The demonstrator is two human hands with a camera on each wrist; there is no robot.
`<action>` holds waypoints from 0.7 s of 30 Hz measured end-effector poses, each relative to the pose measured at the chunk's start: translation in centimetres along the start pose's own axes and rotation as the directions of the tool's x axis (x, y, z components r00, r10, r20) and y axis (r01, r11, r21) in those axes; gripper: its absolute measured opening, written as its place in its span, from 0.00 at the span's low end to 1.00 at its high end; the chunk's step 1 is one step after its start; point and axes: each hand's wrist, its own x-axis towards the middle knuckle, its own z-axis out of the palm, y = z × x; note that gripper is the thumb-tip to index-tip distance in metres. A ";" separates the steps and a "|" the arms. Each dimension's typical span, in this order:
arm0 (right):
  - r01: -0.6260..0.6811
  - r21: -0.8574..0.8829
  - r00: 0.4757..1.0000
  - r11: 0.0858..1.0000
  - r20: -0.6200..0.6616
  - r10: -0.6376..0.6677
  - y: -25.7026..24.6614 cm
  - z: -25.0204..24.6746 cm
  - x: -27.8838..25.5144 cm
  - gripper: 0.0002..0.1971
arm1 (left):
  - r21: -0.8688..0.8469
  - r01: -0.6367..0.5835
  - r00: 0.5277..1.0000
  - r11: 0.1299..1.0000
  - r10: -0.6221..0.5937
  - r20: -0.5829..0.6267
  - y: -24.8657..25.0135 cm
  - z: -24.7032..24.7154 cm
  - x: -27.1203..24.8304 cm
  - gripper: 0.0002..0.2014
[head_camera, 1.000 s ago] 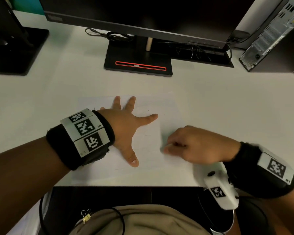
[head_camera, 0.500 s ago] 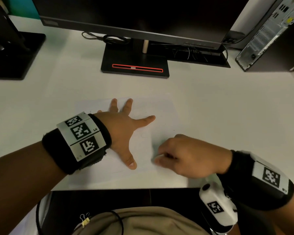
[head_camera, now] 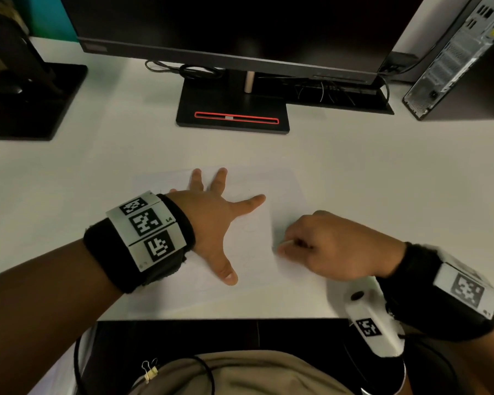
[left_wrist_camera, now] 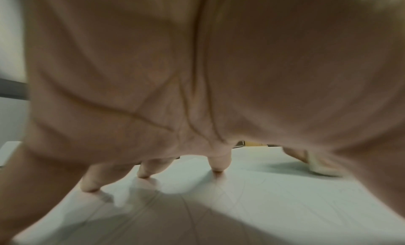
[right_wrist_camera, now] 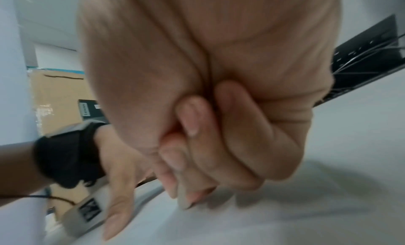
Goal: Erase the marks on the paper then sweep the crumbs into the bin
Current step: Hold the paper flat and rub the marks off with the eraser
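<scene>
On the left, the left hand [head_camera: 211, 220] lies flat on the paper [head_camera: 257, 243], fingers spread and straight, thumb stretched toward the near edge of the surface [head_camera: 382, 172]. Its grip is wide and holds nothing; it only presses the sheet down. Across the last second it has not shifted on the paper, so the sheet stays pinned. In the left wrist view the fingertips [left_wrist_camera: 218, 167] touch the paper, and faint pencil lines still run across the sheet beneath the palm.

Further right, the right hand [head_camera: 334, 249] is curled tight, thumb and fingers pinching a small pale eraser [head_camera: 283, 246] whose tip meets the paper near its right part. A second ago the hand sat at much the same spot; half a second ago it had drawn slightly toward the left hand, and now it is back out to the right. That small back-and-forth reads as a rubbing stroke, so the erasing step is probably under way, not finished: faint marks remain between the two hands. The right wrist view is blurred, which fits quick motion.

No crumbs can be made out, and no bin is in view, so the sweeping step looks not yet begun.
</scene>
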 end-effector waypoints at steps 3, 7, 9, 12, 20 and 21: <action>0.062 0.026 0.997 0.998 0.053 -0.063 -0.9 1.1 -0.4 0.24 | -0.006 -0.011 1.000 1.000 0.011 0.000 -0.1 0.1 0.1 0.72; -0.095 -0.009 0.995 0.995 -0.017 0.095 1.0 -0.9 -0.3 0.24 | -0.011 -0.006 1.000 1.000 0.006 0.007 -0.2 0.1 0.1 0.72; -0.070 -0.013 0.997 0.997 -0.024 0.070 0.4 -0.6 -0.5 0.23 | -0.014 -0.008 1.000 1.000 0.008 0.009 -0.2 0.1 0.1 0.72; 0.003 0.020 0.999 1.000 0.041 -0.004 -1.0 1.0 -0.8 0.23 | -0.008 -0.012 1.000 1.000 0.012 0.009 -0.2 0.2 0.2 0.72; -0.262 0.215 0.938 0.941 -0.174 0.301 1.2 -1.6 -1.2 0.24 | -0.023 -0.021 1.000 1.000 0.021 0.001 -0.4 0.2 0.1 0.72; -0.228 0.387 0.926 0.893 -0.197 0.322 0.4 -1.4 -1.4 0.23 | -0.018 -0.022 1.000 1.000 0.022 -0.001 -0.4 0.2 0.1 0.72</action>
